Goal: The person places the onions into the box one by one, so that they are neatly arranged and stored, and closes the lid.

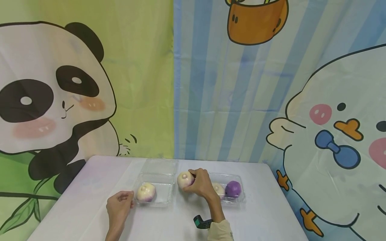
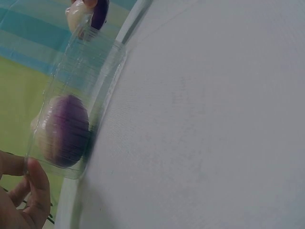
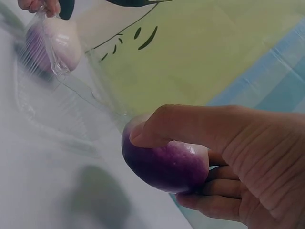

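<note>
My right hand (image 1: 201, 183) grips a round purple-and-white turnip (image 1: 185, 180) between thumb and fingers, held above the table between two clear plastic boxes. In the right wrist view the thumb lies across the purple side of this turnip (image 3: 164, 162). My left hand (image 1: 120, 205) pinches the near left rim of the left clear box (image 1: 164, 197) with thumb and finger, as the left wrist view also shows. Inside that box, at its left side, sits another turnip (image 1: 146, 192). The left box's lid (image 1: 159, 165) lies folded back behind it.
The right clear box (image 1: 241, 197) holds a purple turnip (image 1: 233, 189) and a pale one (image 1: 218, 189), partly hidden by my right wrist. A dark band (image 1: 202, 222) shows at the right wrist. Behind the white table (image 1: 256, 217) hangs a printed curtain (image 1: 144, 83).
</note>
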A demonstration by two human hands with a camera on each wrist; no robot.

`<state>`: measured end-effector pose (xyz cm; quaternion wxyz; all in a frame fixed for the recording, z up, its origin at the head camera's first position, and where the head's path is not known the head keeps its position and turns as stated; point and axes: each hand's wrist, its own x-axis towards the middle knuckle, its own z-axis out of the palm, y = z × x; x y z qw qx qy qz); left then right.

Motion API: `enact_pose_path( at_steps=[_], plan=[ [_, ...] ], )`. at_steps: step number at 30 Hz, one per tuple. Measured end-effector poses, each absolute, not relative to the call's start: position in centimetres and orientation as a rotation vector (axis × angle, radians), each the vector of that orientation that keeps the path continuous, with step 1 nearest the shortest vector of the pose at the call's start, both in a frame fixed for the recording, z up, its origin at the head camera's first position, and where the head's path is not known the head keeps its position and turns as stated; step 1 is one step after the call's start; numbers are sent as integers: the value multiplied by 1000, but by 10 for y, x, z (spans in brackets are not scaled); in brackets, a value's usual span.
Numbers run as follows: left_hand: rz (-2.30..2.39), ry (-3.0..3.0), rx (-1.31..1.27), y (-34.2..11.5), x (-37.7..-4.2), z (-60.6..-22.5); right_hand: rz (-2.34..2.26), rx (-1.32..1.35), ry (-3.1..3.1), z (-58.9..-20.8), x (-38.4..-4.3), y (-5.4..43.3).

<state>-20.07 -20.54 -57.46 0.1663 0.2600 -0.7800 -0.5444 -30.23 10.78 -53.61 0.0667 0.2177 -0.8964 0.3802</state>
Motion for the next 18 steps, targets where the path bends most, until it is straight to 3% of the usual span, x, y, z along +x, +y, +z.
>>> enact_pose_path(
  at_steps=[18],
  plan=[
    [-1573,-2215,726,-206,-200,-573,1134,706,-2704,-525,-299,104]
  ],
)
